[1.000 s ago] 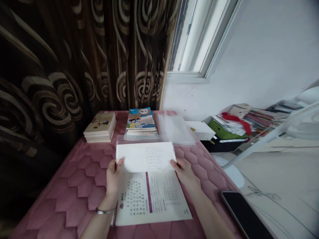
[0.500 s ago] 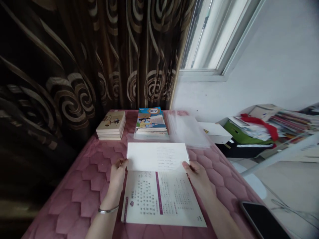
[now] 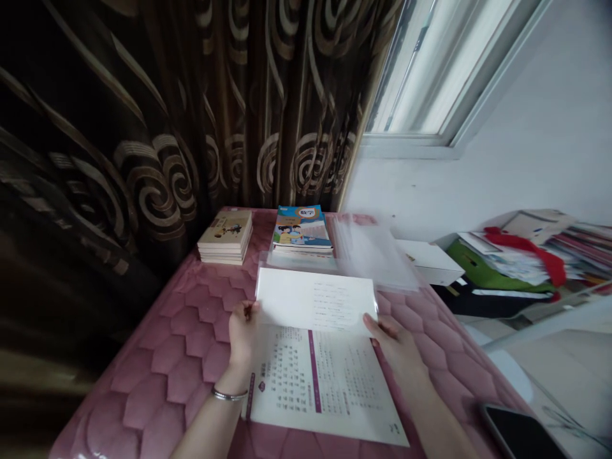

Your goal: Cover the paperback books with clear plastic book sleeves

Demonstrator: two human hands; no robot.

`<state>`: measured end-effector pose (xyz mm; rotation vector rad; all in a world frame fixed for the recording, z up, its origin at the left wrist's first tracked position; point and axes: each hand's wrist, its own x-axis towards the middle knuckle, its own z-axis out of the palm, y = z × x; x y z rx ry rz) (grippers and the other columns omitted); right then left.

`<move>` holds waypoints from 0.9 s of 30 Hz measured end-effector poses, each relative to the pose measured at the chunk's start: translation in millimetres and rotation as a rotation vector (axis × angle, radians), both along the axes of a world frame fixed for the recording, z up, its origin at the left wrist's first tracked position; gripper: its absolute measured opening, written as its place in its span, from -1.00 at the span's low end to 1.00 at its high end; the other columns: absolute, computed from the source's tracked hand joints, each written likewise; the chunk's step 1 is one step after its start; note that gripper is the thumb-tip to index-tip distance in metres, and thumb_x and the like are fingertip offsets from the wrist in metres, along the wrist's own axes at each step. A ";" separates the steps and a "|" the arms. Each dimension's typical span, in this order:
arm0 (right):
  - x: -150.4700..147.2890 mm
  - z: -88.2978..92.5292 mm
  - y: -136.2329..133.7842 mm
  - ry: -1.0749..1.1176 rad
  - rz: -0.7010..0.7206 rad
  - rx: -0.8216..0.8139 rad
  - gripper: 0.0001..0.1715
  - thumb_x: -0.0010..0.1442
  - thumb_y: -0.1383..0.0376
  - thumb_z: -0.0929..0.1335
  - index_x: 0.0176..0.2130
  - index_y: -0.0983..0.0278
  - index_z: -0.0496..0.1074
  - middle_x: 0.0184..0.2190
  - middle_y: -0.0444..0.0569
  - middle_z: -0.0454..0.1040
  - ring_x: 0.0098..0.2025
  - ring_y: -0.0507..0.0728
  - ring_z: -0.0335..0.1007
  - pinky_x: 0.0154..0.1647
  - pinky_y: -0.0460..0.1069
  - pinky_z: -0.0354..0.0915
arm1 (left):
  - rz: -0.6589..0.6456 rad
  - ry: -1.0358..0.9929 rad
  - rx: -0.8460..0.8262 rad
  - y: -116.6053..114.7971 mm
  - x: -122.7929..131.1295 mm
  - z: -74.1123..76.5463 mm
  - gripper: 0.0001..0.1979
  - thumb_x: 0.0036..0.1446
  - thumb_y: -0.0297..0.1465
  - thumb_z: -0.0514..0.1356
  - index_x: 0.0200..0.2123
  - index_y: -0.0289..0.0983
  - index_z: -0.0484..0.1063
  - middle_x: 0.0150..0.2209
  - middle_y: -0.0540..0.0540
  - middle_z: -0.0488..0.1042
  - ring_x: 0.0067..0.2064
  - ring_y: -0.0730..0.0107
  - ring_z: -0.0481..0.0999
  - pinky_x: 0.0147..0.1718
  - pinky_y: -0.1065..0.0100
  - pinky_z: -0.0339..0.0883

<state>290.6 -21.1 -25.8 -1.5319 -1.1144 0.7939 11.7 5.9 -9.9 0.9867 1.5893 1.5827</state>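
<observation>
A white book cover flap (image 3: 291, 299) in clear film stands raised at the far side of a printed page (image 3: 329, 389), which lies on the pink quilted surface (image 3: 157, 376). My left hand (image 3: 243, 331) pinches the flap's left edge, its fingertips curled round it. On the right edge, my right hand (image 3: 392, 338) grips with the thumb on top and the fingers below. Behind the flap sits a stack of books with a blue cover (image 3: 302, 229). Clear plastic sheets (image 3: 377, 255) lie to its right.
A stack of beige books (image 3: 224, 236) is at the back left. A white box (image 3: 430, 261) stands at the right edge, beside a green box (image 3: 492, 271) of papers. A black phone (image 3: 521, 433) lies at the near right. Dark curtain (image 3: 191, 127) hangs behind.
The whole view has shifted, so everything appears further right. Both hands keep hold of the flap, which looks slightly more tilted.
</observation>
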 end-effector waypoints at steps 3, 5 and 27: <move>-1.9 6.0 -1.9 0.028 0.025 -0.079 -0.46 -0.09 -0.14 0.41 -0.64 0.26 0.35 -0.67 -0.11 0.29 -0.58 0.08 0.18 -0.58 -0.03 0.08 | -0.009 0.037 -0.009 -0.2 0.8 -1.6 -0.72 -0.07 -0.18 0.27 -0.52 -0.30 0.40 -0.63 -0.02 0.42 -0.56 0.36 0.38 -0.56 0.41 0.19; -3.4 10.0 -3.1 0.001 0.005 -0.093 -0.47 -0.10 -0.13 0.40 -0.63 0.26 0.36 -0.66 -0.09 0.31 -0.57 0.10 0.20 -0.57 -0.02 0.09 | -0.038 0.049 -0.004 -0.3 -0.2 -3.4 -0.68 -0.06 -0.13 0.26 -0.51 -0.29 0.40 -0.62 -0.02 0.42 -0.55 0.36 0.38 -0.57 0.41 0.18; -4.0 11.3 -5.3 -0.073 -0.003 -0.150 -0.50 0.01 -0.10 0.35 -0.51 0.29 0.42 -0.58 -0.09 0.41 -0.48 0.13 0.32 -0.49 -0.05 0.19 | -0.018 0.136 -0.002 -2.2 5.0 -18.1 -0.68 0.08 -0.10 0.15 -0.42 -0.26 0.30 -0.53 -0.01 0.42 -0.48 0.35 0.39 -0.49 0.38 0.22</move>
